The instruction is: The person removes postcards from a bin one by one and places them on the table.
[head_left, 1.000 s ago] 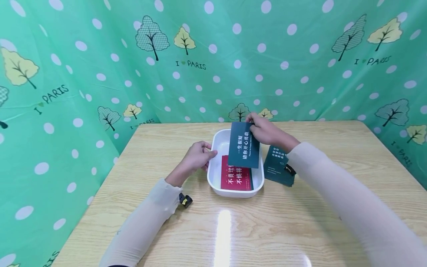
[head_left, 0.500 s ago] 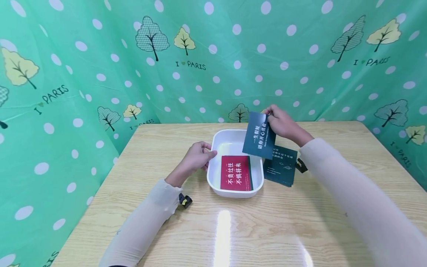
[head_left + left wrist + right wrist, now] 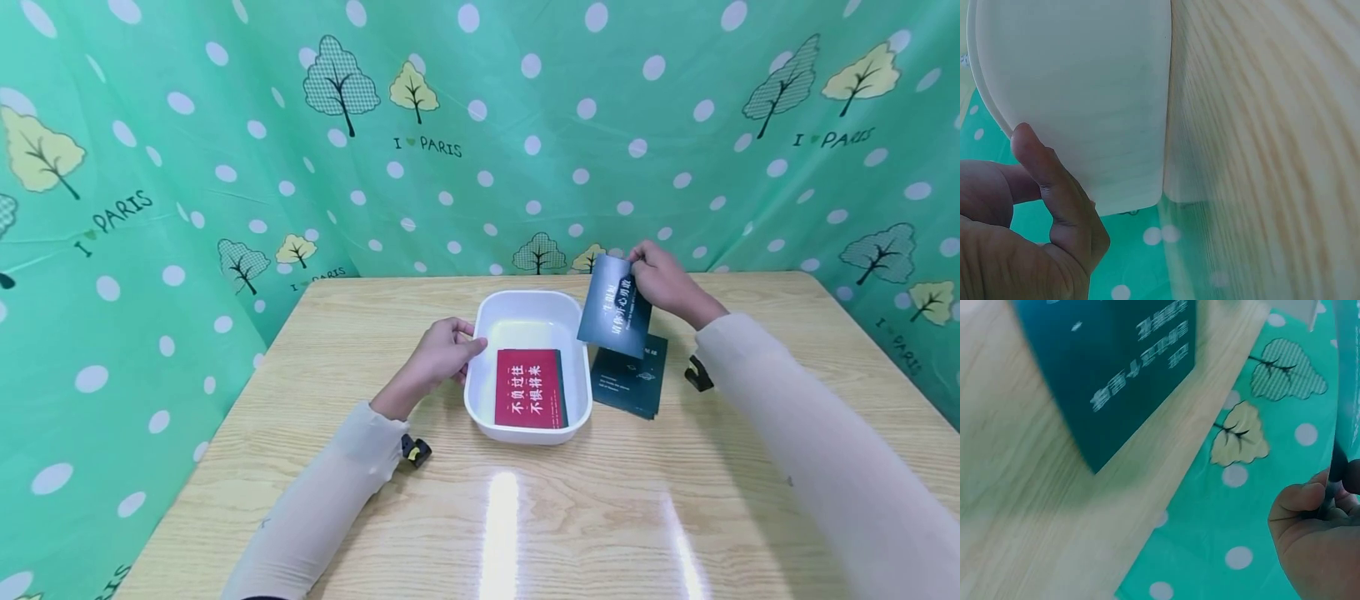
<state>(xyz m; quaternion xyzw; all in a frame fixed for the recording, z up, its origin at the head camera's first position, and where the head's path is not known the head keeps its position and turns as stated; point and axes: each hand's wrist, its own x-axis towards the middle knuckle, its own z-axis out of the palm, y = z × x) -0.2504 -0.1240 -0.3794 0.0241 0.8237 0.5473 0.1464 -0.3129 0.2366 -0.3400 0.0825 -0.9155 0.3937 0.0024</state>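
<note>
My left hand [image 3: 441,350] grips the left rim of a white plastic tub [image 3: 528,435], thumb over the edge. The left wrist view shows the tub's outer wall [image 3: 1085,94] beside that hand [image 3: 1041,231]. Inside the tub lies a red card [image 3: 528,387] with white Chinese characters, a dark green edge showing beneath it. My right hand [image 3: 667,282] pinches a dark teal card [image 3: 615,310] by its upper corner. That card hangs tilted above a pile of dark teal cards [image 3: 628,390] lying right of the tub. Whether the two touch cannot be told.
Everything stands on a light wood-grain table [image 3: 420,525] with glare streaks near the front. A green polka-dot cloth [image 3: 480,142] hangs behind the table's back edge and along its left side. A small black clip-like device [image 3: 416,451] sits at the left cuff.
My right hand has carried the teal card rightward, from over the tub to above the card pile. The red card in the tub is now fully uncovered. My left hand stays at the rim.
</note>
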